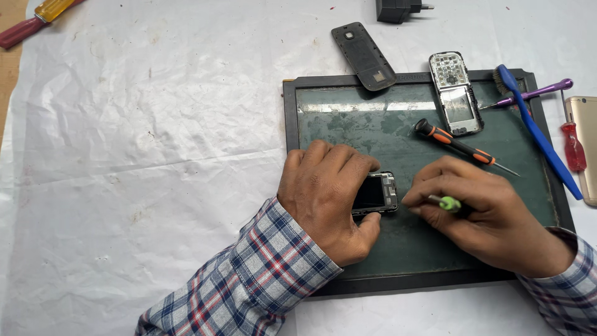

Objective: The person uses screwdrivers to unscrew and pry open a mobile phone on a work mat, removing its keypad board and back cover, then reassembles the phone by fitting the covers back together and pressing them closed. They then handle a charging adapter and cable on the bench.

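phone body (375, 194) on mat (348, 124); screwdriver (463, 146) right of it | keypad frame (456, 93) behind; back cover (364, 56) left of frame

1. Wrinkled white paper sheet (143, 124): plain white with faint grey smudges.
2. Flat dark green work mat with black frame (398, 249): mottled, scuffed green.
3. Plaid shirt sleeve (249, 280): blue, white and red check.
4. Small black phone body with silver-grey edge (375, 193): dark glossy screen.
5. Green-tipped tool (449, 203): bright lime green, remainder hidden.
6. Black-and-orange screwdriver (457, 144): banded handle.
7. Blue-handled brush (538, 134): solid blue.
8. Purple-handled tool (538, 92).
9. Red-handled screwdriver (573, 146).
10. Dark grey phone back cover (364, 56).
11. Open phone frame (456, 93): silver-grey, possibly pale keypad contacts.
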Available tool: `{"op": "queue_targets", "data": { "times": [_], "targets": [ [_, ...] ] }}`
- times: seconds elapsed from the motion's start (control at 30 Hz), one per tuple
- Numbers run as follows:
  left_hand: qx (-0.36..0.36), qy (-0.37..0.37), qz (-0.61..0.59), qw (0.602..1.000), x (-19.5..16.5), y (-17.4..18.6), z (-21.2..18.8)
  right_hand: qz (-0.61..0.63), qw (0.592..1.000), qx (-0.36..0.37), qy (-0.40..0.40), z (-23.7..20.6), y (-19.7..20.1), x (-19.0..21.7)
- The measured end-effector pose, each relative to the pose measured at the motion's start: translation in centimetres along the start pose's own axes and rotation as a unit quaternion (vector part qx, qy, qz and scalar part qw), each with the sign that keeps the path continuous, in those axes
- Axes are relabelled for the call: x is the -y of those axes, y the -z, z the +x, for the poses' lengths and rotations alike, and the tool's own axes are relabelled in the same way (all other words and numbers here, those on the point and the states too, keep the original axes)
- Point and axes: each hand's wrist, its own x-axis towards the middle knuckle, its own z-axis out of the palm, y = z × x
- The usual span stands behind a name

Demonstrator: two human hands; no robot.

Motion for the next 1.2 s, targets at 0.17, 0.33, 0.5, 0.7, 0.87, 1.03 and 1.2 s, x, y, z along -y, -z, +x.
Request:
{"op": "queue_targets", "data": {
  "times": [0.17,0.33,0.5,0.7,0.87,1.03,1.2],
  "targets": [
    [-0.01,0.001,-0.005,1.0,0.5,0.1,-0.4,-0.017,1.0,0.003,-0.018,0.5,-0.9,0.5],
    [-0.008,-0.001,-0.004,1.0,1.0,0.2,-0.9,-0.006,1.0,-0.009,0.004,0.7,-1.7,0.4],
    [-0.009,0.0,-0.003,1.0,1.3,0.3,-1.3,0.003,0.999,-0.051,-0.003,0.4,-3.2,0.3],
    [-0.003,0.001,-0.005,1.0,1.8,0.4,-1.7,-0.046,0.993,-0.082,0.066,0.2,-4.3,0.4],
    [0.002,0.001,-0.005,1.0,2.3,0.6,-1.9,-0.068,0.987,-0.092,0.11,0.7,-4.7,0.4],
    [-0.01,0.0,-0.001,1.0,2.8,0.9,-2.1,-0.09,0.982,-0.094,0.134,1.2,-5.2,0.4],
    [-0.009,0.004,-0.004,1.0,3.1,1.0,-2.3,-0.1,0.977,-0.103,0.156,1.6,-5.8,0.4]
  ]
}}
